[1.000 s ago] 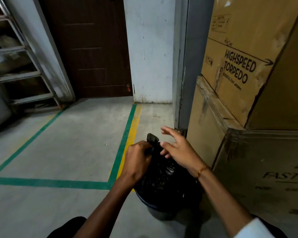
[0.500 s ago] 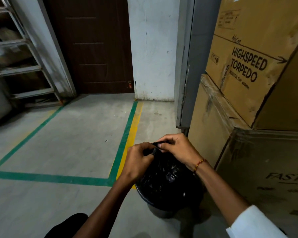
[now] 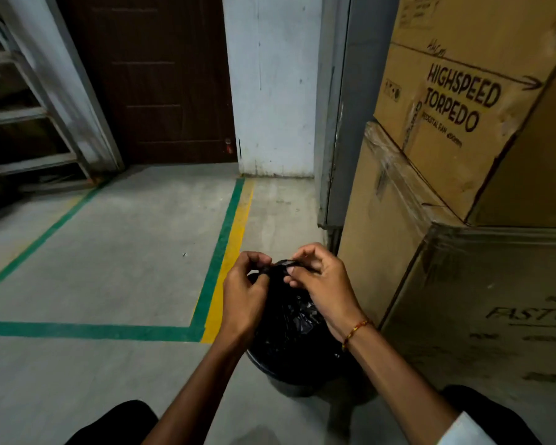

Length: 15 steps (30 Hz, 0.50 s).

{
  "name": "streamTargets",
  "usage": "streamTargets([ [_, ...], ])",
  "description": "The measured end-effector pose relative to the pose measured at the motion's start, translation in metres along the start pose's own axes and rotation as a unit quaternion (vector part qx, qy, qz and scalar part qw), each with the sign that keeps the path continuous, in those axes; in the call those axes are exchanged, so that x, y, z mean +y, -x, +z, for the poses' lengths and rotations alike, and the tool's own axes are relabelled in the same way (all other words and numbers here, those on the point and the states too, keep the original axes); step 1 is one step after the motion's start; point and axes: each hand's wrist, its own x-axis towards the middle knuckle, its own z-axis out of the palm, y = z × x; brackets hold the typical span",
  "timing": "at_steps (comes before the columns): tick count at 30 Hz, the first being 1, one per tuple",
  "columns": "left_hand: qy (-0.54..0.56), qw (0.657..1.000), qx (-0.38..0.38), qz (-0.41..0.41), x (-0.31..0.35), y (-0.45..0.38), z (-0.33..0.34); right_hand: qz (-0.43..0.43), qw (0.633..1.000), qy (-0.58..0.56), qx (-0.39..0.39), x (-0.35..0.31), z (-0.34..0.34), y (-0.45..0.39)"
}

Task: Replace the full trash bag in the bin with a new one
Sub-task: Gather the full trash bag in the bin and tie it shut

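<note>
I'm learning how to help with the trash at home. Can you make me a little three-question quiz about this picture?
1. True or false: the black trash bag is already out of the bin.
2. Which hand wears a thread bracelet? A) left hand B) right hand C) both
3. Fill in the word: both hands pinch the gathered ____ of the bag.

Key:
1. False. The bag sits inside the bin.
2. B. The bracelet is on the wrist of the right hand, not the left hand.
3. Top. Both hands hold the bunched neck, as if tying it shut.
</note>
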Motion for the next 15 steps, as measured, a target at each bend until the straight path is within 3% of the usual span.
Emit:
streamTargets([
  [5,-0.043,0.998,0.032,0.015,0.002,-0.004,0.008,-0.044,0.994,0.096,-0.014,0.009,0.006,0.008],
  [9,-0.042,0.998,0.051,-0.023,-0.001,-0.007,0.011,-0.121,0.971,0.201,-0.047,0.02,0.009,0.02],
  [12,-0.015,0.997,0.032,-0.064,-0.007,-0.005,0.014,-0.148,0.951,0.27,-0.007,0.024,0.01,0.02],
  [15,0.009,0.995,0.012,-0.103,-0.013,-0.002,0.018,-0.124,0.956,0.265,0.031,0.027,0.009,0.016],
])
